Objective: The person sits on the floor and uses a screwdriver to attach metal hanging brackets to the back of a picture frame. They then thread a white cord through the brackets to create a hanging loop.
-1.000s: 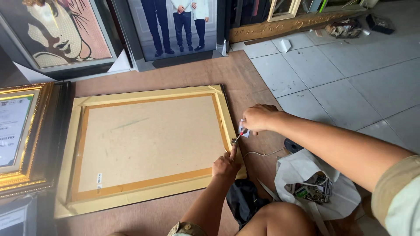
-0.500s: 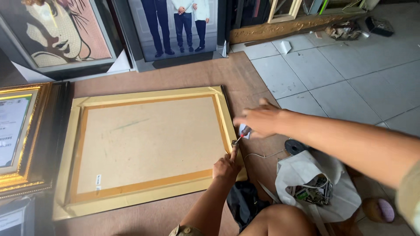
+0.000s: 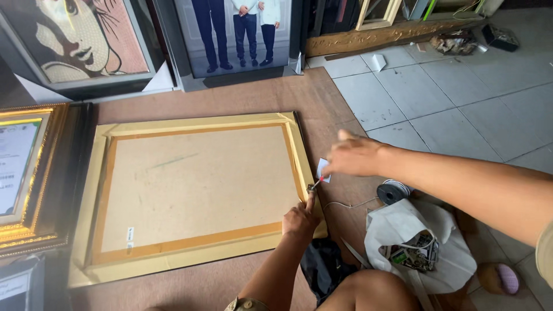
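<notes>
The gold picture frame [image 3: 190, 196] lies back-up on a brown mat [image 3: 242, 98], stretching away to the left of both hands, its cardboard backing edged with tan tape. The left hand [image 3: 300, 219] rests on the frame's right rail near the lower corner, index finger pointing up and pressing a small metal fitting [image 3: 311, 188] against the rail; the other fingers are curled in. Just above and to the right of it, the right hand [image 3: 356, 158] reaches across from the right, fingers pinched together on a small white-and-blue piece [image 3: 323, 170] and what looks like a thin tool whose tip meets the fitting. Below the right hand sit a white bag [image 3: 415, 242] of odds and ends and a dark spool of wire [image 3: 393, 192], a strand trailing toward the left hand. Beyond the hands, framed pictures [image 3: 236, 34] lean upright.
</notes>
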